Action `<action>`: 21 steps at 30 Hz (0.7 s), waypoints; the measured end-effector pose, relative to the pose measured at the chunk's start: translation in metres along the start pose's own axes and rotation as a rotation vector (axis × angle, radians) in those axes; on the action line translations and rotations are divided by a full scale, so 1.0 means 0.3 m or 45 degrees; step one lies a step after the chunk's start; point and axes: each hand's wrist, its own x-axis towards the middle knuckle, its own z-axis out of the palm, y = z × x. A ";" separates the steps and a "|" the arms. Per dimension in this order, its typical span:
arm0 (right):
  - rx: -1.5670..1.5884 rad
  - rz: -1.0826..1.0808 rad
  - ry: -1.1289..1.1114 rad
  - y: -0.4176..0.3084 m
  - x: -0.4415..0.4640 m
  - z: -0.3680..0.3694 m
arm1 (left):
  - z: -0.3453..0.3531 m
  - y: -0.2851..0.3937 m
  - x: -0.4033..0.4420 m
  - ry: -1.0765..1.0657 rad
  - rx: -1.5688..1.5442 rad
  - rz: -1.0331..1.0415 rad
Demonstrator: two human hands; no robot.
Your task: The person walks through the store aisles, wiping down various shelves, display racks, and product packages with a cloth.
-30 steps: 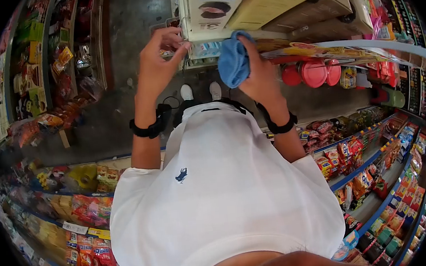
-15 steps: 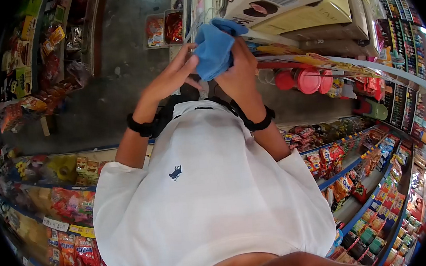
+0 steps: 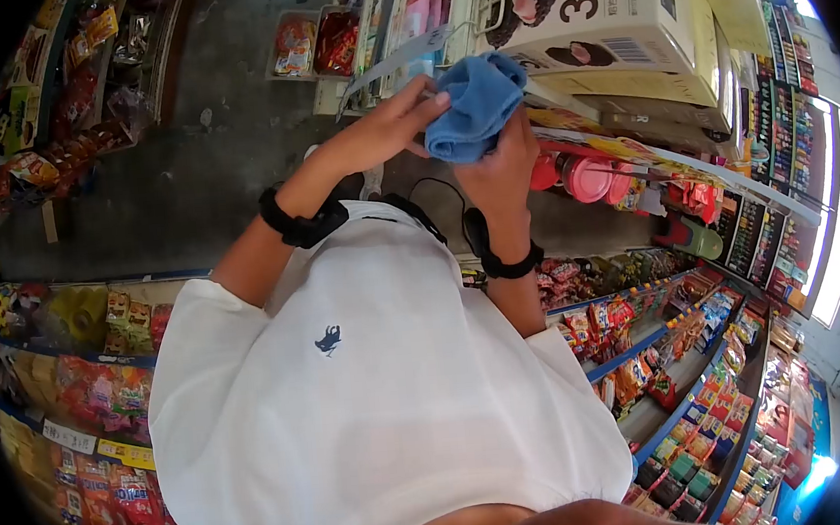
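Observation:
A bunched blue cloth (image 3: 475,108) is between my two hands, in front of my waist. My left hand (image 3: 392,126) pinches its left edge with thumb and fingers. From below, my right hand (image 3: 500,169) grips the other side; the cloth covers most of those fingers. Just beyond the cloth stands a large white box (image 3: 607,11) printed with a big "3" and a barcode, on the end shelf. A strip of shelf edging (image 3: 395,65) runs close to my left fingers.
Two clear bins (image 3: 336,47) of packets stand on the floor ahead. Red-lidded tubs (image 3: 587,179) sit below the shelf edge at right. Racks of snack bags (image 3: 122,493) line the left and rear, with more shelves (image 3: 688,409) at right.
Both hands have shifted right with the cloth, which is now bunched more compactly. My view has turned, so more of the white box and the bright window at right show.

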 end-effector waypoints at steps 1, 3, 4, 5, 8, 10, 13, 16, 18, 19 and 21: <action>0.001 0.001 -0.002 -0.002 0.001 0.012 | -0.007 0.007 0.004 0.011 -0.032 -0.036; -0.098 0.048 -0.002 -0.003 0.002 0.034 | -0.024 -0.015 0.010 -0.022 0.036 -0.005; -0.098 0.047 -0.003 -0.008 0.005 0.035 | -0.031 -0.032 0.017 -0.057 0.104 0.028; -0.121 0.046 0.010 -0.013 0.006 0.028 | -0.029 -0.048 0.027 -0.057 0.103 0.030; -0.170 0.024 -0.042 -0.005 -0.016 0.007 | -0.022 -0.134 0.060 -0.153 -0.057 -0.032; -0.184 -0.007 -0.105 0.036 -0.047 0.006 | -0.020 -0.192 0.071 -0.328 -0.221 -0.118; -0.183 0.005 -0.145 0.071 -0.091 0.007 | -0.025 -0.140 0.051 -0.329 0.121 -0.292; -0.176 -0.012 -0.019 0.044 -0.110 0.000 | -0.036 -0.154 0.025 -0.332 0.221 -0.170; -0.110 0.000 0.093 0.020 -0.081 0.020 | -0.047 -0.130 0.014 -0.305 0.242 -0.081; -0.102 0.004 0.105 0.020 -0.063 0.032 | -0.050 -0.115 0.013 -0.277 0.254 0.016; -0.029 0.024 0.050 0.027 -0.030 0.057 | -0.041 -0.100 0.013 -0.117 0.246 0.052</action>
